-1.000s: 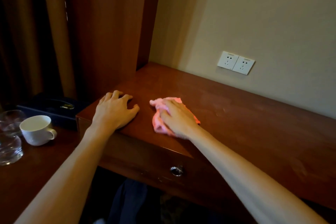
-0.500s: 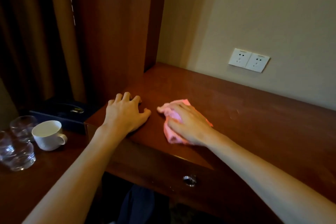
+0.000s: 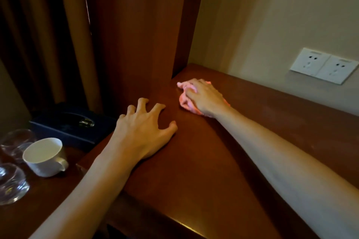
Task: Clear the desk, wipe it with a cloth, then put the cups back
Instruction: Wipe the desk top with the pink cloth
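1. While the wipe is under way, I'd keep the left hand [image 3: 144, 132] where it is near the front of the desk [image 3: 204, 170]: fingers spread and bent, tips pressing the wood, grasping nothing, a good brace.
2. Off to the left on the lower surface, the white cup [image 3: 45, 156] stands upright among the drinking glasses [image 3: 12, 182], with a dark tray [image 3: 68, 124] behind them. They are clear of the desk and, I judge, should wait there until the top is wiped.
3. Farther in, the right hand [image 3: 204, 96] presses the pink cloth [image 3: 186, 101] down, fingers curled over the bunched fabric, close to the wooden upright panel [image 3: 139, 35].
4. For a clean pass I'd push into that back corner, then draw rightward below the wall sockets [image 3: 323, 66] in overlapping strokes.
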The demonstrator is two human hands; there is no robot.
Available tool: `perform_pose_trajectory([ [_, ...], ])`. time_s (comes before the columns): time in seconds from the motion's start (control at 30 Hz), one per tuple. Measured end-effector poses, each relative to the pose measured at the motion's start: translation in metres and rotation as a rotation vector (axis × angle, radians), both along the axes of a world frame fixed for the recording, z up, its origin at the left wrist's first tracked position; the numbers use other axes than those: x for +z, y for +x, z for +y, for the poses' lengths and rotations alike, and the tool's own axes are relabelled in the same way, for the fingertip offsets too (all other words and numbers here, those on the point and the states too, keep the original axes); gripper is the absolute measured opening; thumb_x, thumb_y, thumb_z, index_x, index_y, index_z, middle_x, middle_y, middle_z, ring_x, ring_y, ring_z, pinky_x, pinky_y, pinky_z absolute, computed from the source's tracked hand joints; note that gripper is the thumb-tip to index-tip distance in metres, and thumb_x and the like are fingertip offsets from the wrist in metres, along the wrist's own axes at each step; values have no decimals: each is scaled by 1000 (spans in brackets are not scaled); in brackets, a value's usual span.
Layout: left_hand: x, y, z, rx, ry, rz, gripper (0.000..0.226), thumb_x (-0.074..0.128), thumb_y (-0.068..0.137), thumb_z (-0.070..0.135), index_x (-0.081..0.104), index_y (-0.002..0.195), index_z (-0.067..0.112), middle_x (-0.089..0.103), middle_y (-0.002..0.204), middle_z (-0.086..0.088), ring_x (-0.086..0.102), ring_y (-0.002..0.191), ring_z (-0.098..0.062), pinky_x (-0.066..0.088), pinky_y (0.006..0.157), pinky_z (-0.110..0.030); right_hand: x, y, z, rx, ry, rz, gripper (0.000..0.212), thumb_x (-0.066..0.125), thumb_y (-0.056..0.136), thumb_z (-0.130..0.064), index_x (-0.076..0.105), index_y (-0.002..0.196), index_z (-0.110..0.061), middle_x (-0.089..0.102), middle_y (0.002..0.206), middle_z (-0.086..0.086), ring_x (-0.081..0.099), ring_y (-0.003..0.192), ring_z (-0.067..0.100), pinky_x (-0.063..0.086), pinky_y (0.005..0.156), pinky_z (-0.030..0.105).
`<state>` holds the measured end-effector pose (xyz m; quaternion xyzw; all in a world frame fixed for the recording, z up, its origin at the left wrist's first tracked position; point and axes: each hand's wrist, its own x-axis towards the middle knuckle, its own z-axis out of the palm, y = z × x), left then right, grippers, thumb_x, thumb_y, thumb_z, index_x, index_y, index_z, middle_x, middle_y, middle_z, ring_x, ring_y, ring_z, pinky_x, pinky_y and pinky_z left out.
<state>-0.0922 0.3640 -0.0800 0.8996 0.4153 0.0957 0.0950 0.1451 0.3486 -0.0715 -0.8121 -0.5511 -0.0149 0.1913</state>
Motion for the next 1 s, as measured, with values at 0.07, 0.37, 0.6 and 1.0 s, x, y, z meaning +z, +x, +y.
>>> perform_pose_trajectory([
  [0.07,-1,0,-1,0,-2,-3,74,30,88,81,26,153,47,18,164,-2,34,144,-32,41,106,-49,2,6,25,-93,-19,-10,44,37,105,-44,52,142,-28,53,145,5,48,133,30,36,92,38],
  [0.37,-2,-1,0,-6,16,-31,73,32,90,79,27,154,44,19,164,-3,34,143,-33,38,108,-49,-5,-15,-23,411,9,58,37,43,101,-40,57,135,-47,48,148,-26,37,141,1,33,109,34],
  [0.6,8,-15,7,-22,-222,-397,58,45,91,69,52,140,38,53,142,0,57,122,-22,51,97,-42,-4,-36,29,-51,-11,-13,44,36,103,-37,54,140,-24,54,146,9,49,132,32,38,99,41],
  [1.0,-5,-111,-2,236,-806,-794,59,28,107,53,75,106,18,73,115,-9,66,103,-17,47,99,-35,-15,-194,-52,299,53,-40,60,28,88,-47,57,138,-31,55,148,-5,47,138,21,34,114,43],
])
